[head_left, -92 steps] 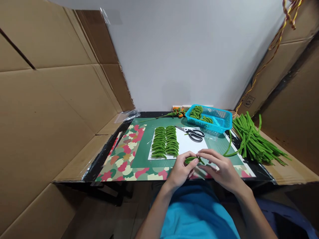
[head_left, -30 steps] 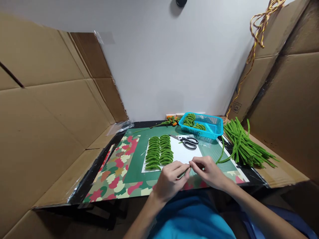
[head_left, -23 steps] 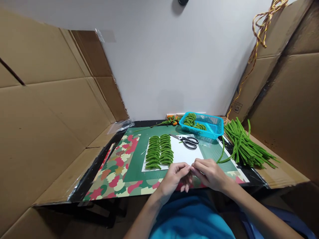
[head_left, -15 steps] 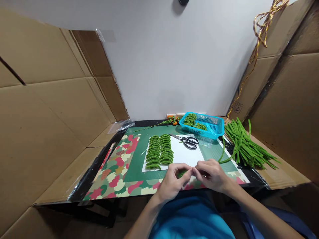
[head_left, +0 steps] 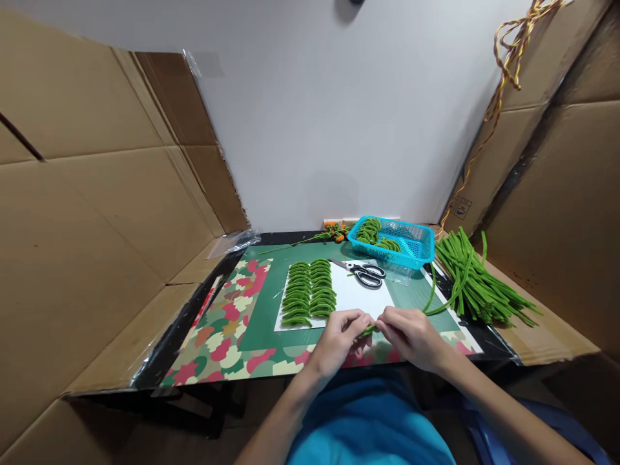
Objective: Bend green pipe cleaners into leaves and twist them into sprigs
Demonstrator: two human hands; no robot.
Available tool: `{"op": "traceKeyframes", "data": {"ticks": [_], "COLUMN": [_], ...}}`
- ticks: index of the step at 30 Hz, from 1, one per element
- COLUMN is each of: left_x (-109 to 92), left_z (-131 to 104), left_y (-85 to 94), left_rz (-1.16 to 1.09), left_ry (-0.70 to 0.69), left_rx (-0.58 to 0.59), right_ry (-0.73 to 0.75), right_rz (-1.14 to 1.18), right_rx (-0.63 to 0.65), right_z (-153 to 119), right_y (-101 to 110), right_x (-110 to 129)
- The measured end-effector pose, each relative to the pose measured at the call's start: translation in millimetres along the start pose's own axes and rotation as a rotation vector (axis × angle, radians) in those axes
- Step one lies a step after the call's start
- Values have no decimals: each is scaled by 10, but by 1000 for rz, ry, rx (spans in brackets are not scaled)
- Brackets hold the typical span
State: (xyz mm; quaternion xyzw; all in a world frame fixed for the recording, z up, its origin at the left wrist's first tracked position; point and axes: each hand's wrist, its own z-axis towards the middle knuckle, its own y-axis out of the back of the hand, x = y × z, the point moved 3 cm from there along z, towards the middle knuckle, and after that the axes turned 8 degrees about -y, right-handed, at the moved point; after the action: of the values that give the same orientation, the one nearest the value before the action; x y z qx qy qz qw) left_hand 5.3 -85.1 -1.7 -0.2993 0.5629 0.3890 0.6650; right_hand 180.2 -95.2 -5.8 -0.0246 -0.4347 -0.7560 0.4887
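Observation:
Near the front edge of the mat, a short green fuzzy piece (head_left: 368,330) lies between my two hands. My left hand (head_left: 340,336) is closed on it, and my right hand (head_left: 407,332) pinches its right end. Beyond them on a white sheet (head_left: 361,298) are two columns of curved green pieces (head_left: 310,290). Black-handled scissors (head_left: 368,276) rest on the sheet with their blades pointing left. To the right lies a loose bundle of long green fuzzy stems (head_left: 477,281).
A blue basket (head_left: 416,259) holding curved green pieces stands at the back right. Left of it lies a stem with orange flowers (head_left: 339,231). Cardboard walls (head_left: 97,213) flank the green mat (head_left: 261,323), and twisted yellow cord (head_left: 504,64) hangs at the right.
My left fingers have shifted, and the green piece now shows between both hands. The whole view has moved slightly.

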Motion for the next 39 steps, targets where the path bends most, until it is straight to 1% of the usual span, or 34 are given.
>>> {"op": "traceKeyframes", "data": {"ticks": [2,4,6,8,9,10,11,13,14,15,16,17,18,19,20,22,23,24,26,28,29,30,31,32,33,35,36,37,38,39], "left_x": [77,140,170,165,148,120,75,-38,-84,-113,-127,-143,-161,-181,-198,-191,-167,-132,-38,72,122,161,182,183,162,67,15,-23,-46,-58], "left_z": [15,8,-17,-47,-59,-67,-72,-87,-101,-112,-114,-109,-94,-73,-50,-8,7,18,37,49,50,46,40,31,20,-5,-21,-37,-49,-54], "left_y": [-3,-6,-19,-37,-35,-25,-11,6,-6,-15,-22,-24,-22,-20,-20,-34,-54,-79,-126,-156,-163,-165,-156,-135,-106,-55,-44,-43,-35,-20], "left_rz": [-155,-239,-287,-243,-159,-22,161,603,803,961,1071,1120,1116,1056,948,653,501,351,70,-146,-202,-217,-184,-95,49,457,687,889,1050,1152], "left_ry": [125,192,201,150,90,-2,-137,-500,-700,-858,-956,-1005,-986,-913,-804,-521,-391,-284,-141,-49,-14,0,-13,-58,-139,-407,-571,-737,-875,-971], "left_rx": [35,47,38,27,7,-18,-37,-57,-17,15,54,68,50,14,-38,-125,-145,-149,-134,-106,-98,-92,-100,-124,-149,-155,-120,-57,-7,25], "right_ry": [92,144,147,88,18,-82,-202,-441,-532,-588,-612,-608,-577,-517,-434,-239,-143,-61,45,74,57,20,-36,-106,-184,-353,-436,-511,-572,-617], "right_rz": [-106,-165,-156,-56,26,129,246,483,578,645,672,655,597,511,411,216,131,58,-53,-86,-60,-11,51,116,177,286,348,421,496,561], "right_rx": [-10,-43,-45,-35,-39,-44,-41,31,90,139,159,148,112,65,20,-39,-55,-70,-86,-72,-57,-36,-15,3,17,32,42,60,90,118], "right_z": [-26,-37,-40,-38,-35,-32,-28,-19,-12,-1,15,34,52,66,75,67,52,34,0,-18,-21,-20,-19,-16,-15,-13,-11,-7,-2,7], "right_y": [-2,2,-2,-15,-24,-36,-55,-111,-136,-146,-135,-104,-57,-2,52,132,154,166,167,147,135,120,102,80,54,-6,-39,-71,-101,-122], "right_x": [3,8,14,18,12,-2,-22,-57,-63,-59,-51,-42,-32,-20,-5,21,27,25,8,-7,-12,-13,-15,-19,-26,-58,-80,-104,-123,-136]}}
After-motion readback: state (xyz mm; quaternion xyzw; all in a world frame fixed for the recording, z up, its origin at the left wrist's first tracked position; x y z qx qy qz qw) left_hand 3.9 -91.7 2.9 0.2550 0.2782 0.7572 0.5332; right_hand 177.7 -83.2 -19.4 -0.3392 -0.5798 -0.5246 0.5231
